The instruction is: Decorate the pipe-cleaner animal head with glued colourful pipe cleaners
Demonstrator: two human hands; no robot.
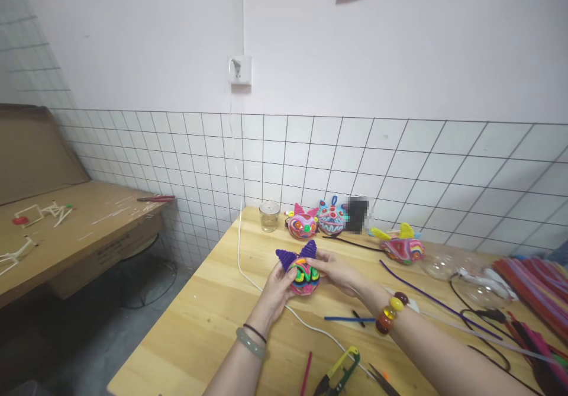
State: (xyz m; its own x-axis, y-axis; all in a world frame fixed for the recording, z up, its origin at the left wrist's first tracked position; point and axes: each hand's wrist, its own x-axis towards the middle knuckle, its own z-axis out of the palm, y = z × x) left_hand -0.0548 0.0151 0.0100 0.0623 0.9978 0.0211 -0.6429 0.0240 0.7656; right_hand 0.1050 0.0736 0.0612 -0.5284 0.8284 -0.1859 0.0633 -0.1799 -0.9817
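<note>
A round animal-head ornament point(304, 279), wound from coloured pipe cleaners with two purple ears, is held just above the wooden table. My left hand point(277, 289) is closed around its left side, thumb on the front. From the right, my right hand point(335, 270) grips it near the ear, fingers against its edge. Behind it sit a pink animal-head ornament point(302, 224) and a blue one with a loop point(332, 217). Farther right lies a pink ornament with yellow fins point(403, 247). A blue pipe cleaner point(346, 319) rests below my right hand.
Yellow-green snips point(339, 372) lie near the front, beside a white cable point(310, 327). A glass cup point(269, 215) stands at the back corner. Clear plastic balls point(444, 266) and bundled pipe cleaners point(539, 289) are at the right. Another table point(102, 212) stands left.
</note>
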